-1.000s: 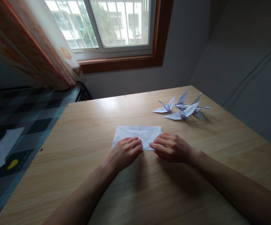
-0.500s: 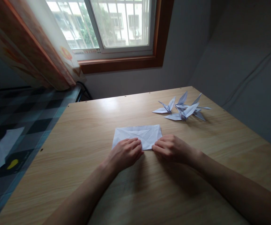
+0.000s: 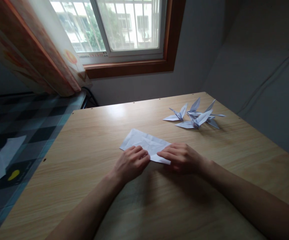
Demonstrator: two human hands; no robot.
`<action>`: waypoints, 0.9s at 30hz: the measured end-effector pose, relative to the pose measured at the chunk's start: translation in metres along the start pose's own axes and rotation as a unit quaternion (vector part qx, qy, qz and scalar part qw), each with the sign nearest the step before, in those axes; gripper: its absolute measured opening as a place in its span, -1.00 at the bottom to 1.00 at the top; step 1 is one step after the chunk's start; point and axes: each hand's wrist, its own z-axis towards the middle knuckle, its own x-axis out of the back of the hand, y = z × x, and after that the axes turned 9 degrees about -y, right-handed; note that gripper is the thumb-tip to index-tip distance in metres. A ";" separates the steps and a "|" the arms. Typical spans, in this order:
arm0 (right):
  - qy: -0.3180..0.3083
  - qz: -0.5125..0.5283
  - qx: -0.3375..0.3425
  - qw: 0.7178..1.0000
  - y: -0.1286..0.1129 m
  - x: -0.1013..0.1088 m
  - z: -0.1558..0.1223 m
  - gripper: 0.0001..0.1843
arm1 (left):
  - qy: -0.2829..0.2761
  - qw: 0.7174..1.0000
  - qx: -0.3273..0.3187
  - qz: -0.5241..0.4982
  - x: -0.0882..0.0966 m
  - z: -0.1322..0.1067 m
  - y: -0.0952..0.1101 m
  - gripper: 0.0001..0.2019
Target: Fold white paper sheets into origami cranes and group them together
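A white folded sheet of paper [image 3: 144,140] with crossing creases lies on the wooden table, tilted so its right end points toward me. My left hand [image 3: 132,163] is closed at its near edge, the fingers curled and pinching it near the middle. At the right end, my right hand [image 3: 183,158] grips the paper, fingers over the top and the thumb mostly hidden. Part of the near edge is covered by both hands.
Several folded paper cranes [image 3: 195,120] sit grouped at the table's back right. The table [image 3: 84,140] borders a checked cloth surface [image 3: 34,133] on the left, where loose white paper [image 3: 3,160] lies. Beyond are a curtain [image 3: 47,50] and a window [image 3: 132,26].
The paper has turned clockwise, its left end swinging away from me and its right end nearer. My right hand has shifted its fingers slightly left over it.
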 end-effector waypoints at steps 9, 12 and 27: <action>0.074 0.082 -0.112 0.988 0.007 -0.008 -0.004 -0.78 | 0.007 0.998 0.039 -0.058 -0.001 0.000 0.000 -0.82; 0.082 0.118 -0.146 0.979 0.004 -0.009 -0.001 -0.68 | 0.022 0.997 0.055 -0.058 -0.002 -0.001 0.000 -0.79; 0.025 0.053 -0.209 0.976 0.008 -0.015 0.007 -0.82 | -0.023 0.998 0.051 -0.017 -0.001 0.004 0.001 -0.82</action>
